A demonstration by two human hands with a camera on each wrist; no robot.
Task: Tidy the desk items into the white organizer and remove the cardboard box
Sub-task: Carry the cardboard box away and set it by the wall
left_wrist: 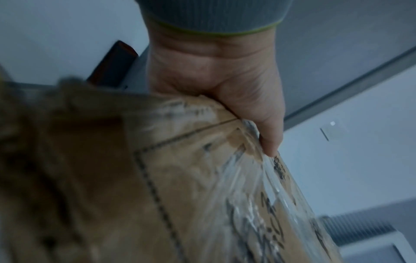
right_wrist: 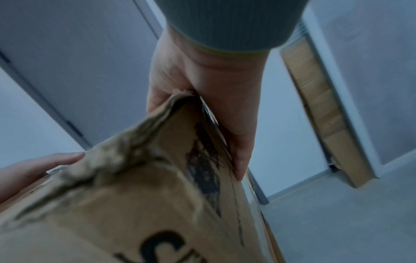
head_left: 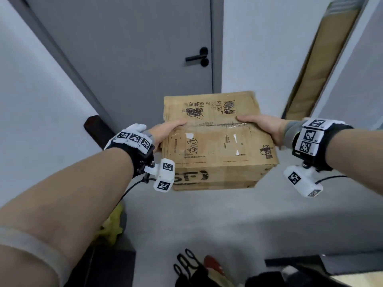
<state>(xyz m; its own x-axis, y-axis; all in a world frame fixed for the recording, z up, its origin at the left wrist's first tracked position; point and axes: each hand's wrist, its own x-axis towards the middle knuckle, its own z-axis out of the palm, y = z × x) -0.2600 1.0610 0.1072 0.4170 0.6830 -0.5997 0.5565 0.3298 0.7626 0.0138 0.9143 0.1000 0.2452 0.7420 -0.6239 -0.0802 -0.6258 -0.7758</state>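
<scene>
A worn brown cardboard box [head_left: 217, 141] with black print and clear tape hangs in the air above the grey floor, held between both hands. My left hand [head_left: 165, 132] grips its left side, thumb lying on the top face. My right hand [head_left: 262, 126] grips the right side the same way. In the left wrist view the thumb [left_wrist: 268, 131] presses the taped top of the box [left_wrist: 180, 186]. The right wrist view shows my right hand [right_wrist: 216, 99] clamped over a frayed corner of the box [right_wrist: 157, 204]. The white organizer is not in view.
A grey shut door [head_left: 145, 48] with a black handle [head_left: 196, 56] stands straight ahead. A tall cardboard-wrapped panel [head_left: 317, 63] leans on the wall at right. A dark plank [head_left: 97, 131] leans at left. Scissors [head_left: 186, 264] and dark clutter lie at the bottom edge.
</scene>
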